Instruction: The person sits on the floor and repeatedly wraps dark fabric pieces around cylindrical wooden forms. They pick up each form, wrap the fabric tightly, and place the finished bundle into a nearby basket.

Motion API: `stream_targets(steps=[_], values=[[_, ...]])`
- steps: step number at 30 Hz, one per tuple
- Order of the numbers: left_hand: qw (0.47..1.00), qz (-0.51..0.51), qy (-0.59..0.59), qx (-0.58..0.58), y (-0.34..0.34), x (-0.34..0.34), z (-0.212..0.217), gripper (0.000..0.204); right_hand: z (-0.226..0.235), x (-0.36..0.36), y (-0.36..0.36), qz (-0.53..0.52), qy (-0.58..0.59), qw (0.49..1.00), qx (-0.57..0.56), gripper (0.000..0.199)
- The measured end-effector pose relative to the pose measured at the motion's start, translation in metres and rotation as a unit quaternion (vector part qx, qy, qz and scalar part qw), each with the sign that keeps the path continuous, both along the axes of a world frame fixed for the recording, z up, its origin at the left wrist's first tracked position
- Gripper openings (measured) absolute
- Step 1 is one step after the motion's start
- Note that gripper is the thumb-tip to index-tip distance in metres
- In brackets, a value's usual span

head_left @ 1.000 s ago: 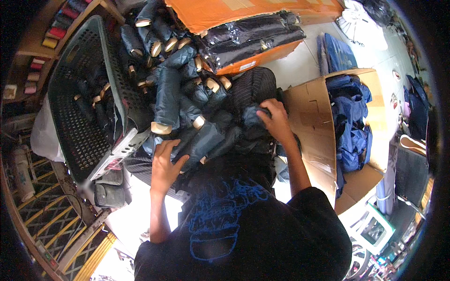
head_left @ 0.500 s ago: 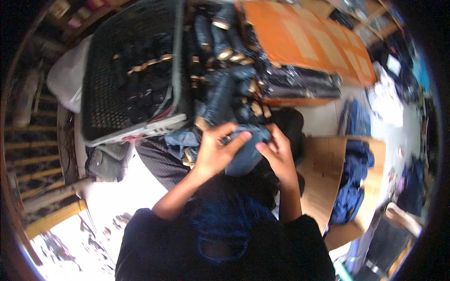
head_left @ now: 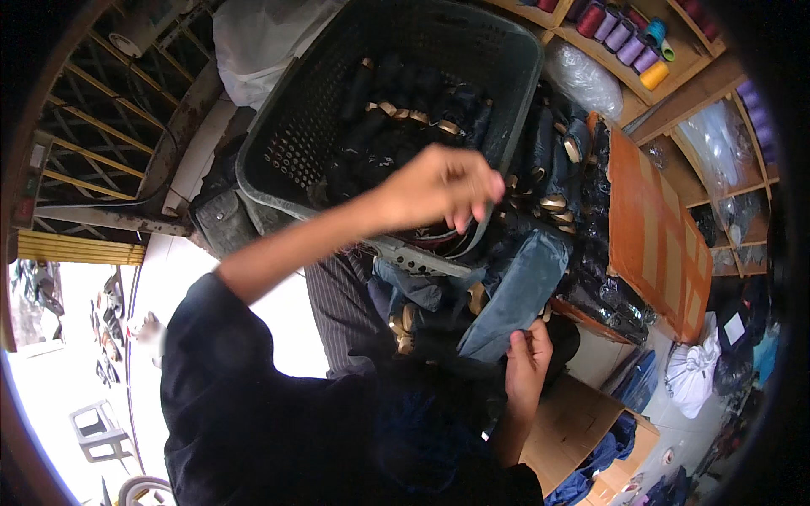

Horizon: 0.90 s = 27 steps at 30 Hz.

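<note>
My right hand [head_left: 527, 358] pinches the lower edge of a flat, elongated piece of blue denim-like cloth [head_left: 521, 282] between thumb and fingers. The cloth lies slanted over my lap, beside the near right corner of a dark plastic basket [head_left: 392, 240]. Over that basket's near side, my left hand [head_left: 443, 185] is raised with loosely bent fingers, their tips apart and slightly blurred. Nothing shows in it. Inside the basket are dark bundles with tan ends [head_left: 413, 115]. More dark blue bundles [head_left: 553, 173] with tan ends are heaped between basket and carton.
An orange taped carton [head_left: 654, 236] stands at the right, with shiny black plastic along its side. An open cardboard box [head_left: 569, 422] holds blue cloth at the lower right. Thread spools [head_left: 620, 38] fill a wooden shelf at the far right. A metal lattice gate [head_left: 93, 152] is at the left.
My left hand has left the blue cloth and swung up over the basket. My right hand keeps hold of the cloth, which now lies stretched out. The view has turned, shifting the basket rightward.
</note>
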<state>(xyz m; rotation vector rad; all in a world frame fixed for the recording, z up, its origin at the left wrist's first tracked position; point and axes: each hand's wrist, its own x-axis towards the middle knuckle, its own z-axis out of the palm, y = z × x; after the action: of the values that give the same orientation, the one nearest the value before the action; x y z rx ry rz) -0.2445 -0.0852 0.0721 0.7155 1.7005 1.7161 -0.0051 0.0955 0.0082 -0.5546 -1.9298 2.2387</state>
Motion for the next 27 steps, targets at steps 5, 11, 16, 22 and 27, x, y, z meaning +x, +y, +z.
stream_targets(steps=[5,11,16,22,27], values=[[0.817,-0.175,0.335,-0.436,-0.062,-0.161,-0.142,0.028,-0.02,-0.002,0.015,-0.008,-0.077,0.996,-0.037,0.01],[0.527,-0.474,0.383,-0.593,-0.125,-0.155,-0.216,0.075,-0.027,0.006,0.029,-0.046,-0.106,0.993,0.029,0.011],[0.449,-0.461,0.492,-0.587,-0.136,-0.15,-0.252,0.09,-0.033,0.004,0.037,-0.034,-0.147,0.986,0.075,0.013],[0.491,-0.48,0.453,-0.569,-0.124,-0.152,-0.213,0.091,-0.034,0.009,0.037,-0.049,-0.153,0.984,0.079,0.017],[0.719,-0.288,0.234,-0.588,-0.099,-0.165,-0.157,0.088,-0.024,0.003,0.028,-0.063,-0.109,0.991,0.043,0.038]])
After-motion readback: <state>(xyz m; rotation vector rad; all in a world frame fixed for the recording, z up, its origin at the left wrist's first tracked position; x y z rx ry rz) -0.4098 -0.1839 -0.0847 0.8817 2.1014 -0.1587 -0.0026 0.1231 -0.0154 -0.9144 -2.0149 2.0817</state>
